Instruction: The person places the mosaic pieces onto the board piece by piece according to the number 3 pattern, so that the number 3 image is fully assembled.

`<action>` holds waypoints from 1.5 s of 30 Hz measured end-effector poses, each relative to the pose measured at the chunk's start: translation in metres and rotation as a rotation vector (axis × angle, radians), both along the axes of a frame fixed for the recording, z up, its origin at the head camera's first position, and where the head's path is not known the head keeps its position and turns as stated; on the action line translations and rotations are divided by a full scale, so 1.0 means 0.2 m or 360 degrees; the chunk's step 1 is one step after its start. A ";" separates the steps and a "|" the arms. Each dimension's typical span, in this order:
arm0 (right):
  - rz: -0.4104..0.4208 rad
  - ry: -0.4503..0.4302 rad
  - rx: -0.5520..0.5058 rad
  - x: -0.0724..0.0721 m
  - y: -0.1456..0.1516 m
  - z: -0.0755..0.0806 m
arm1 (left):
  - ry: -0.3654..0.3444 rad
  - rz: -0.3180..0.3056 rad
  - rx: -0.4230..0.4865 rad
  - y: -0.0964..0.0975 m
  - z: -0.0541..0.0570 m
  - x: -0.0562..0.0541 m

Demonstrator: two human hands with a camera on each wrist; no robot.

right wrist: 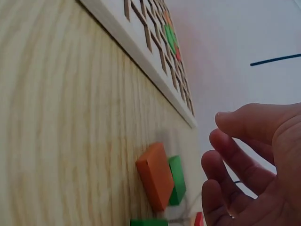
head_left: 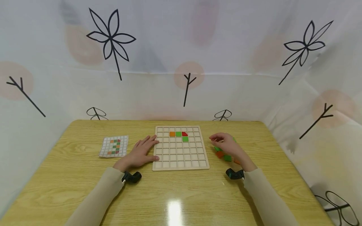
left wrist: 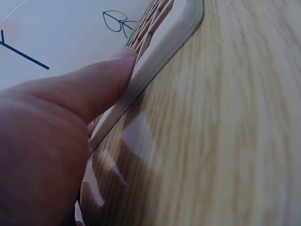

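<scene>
A pale wooden grid board (head_left: 181,167) lies on the table in the head view. Set in its upper rows are an orange square (head_left: 172,134), a green square (head_left: 178,134) and a red piece with one rounded corner (head_left: 184,134); another green square (head_left: 185,139) sits just below the red one. My left hand (head_left: 141,153) rests along the board's left edge, fingers spread, with the thumb (left wrist: 110,77) on the rim. Over a pile of loose pieces right of the board, my right hand (head_left: 227,146) hovers with loosely bent fingers, nothing showing between thumb and fingertips.
The pile includes an orange block (right wrist: 155,176) and green blocks (head_left: 227,158), partly hidden under the right hand. Left of the board lies a paper card (head_left: 105,150) printed with a grid and a coloured pattern. A patterned cloth (head_left: 158,94) hangs behind the table.
</scene>
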State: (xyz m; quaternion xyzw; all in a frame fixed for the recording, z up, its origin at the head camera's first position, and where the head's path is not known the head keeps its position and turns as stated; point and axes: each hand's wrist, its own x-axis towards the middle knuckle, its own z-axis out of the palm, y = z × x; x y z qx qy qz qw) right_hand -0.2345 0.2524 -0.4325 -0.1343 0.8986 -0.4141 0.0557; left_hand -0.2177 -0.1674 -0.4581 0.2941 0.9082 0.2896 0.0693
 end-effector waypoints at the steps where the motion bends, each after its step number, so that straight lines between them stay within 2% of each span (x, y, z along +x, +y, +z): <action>1: 0.0006 0.0010 0.0011 0.01 0.01 0.00 | -0.0003 0.0004 -0.0002 0.00 0.00 0.00; 11: 0.0129 0.0120 0.0109 0.11 0.10 -0.02 | -0.0024 0.0002 -0.0006 0.00 0.01 0.00; 22: 0.0143 0.0123 0.0137 0.18 0.17 -0.05 | -0.0011 -0.0011 -0.0006 0.00 0.00 0.00; 27: 0.0154 0.0072 0.0127 0.18 0.18 -0.07 | -0.0008 -0.0009 -0.0015 0.00 -0.01 -0.01; 36: 0.0263 0.0069 0.0181 0.15 0.16 -0.08 | -0.0009 -0.0011 -0.0015 -0.01 -0.03 -0.01; 45: 0.0226 0.0025 0.0179 0.15 0.13 -0.06 | -0.0015 -0.0009 0.0003 -0.01 -0.03 -0.01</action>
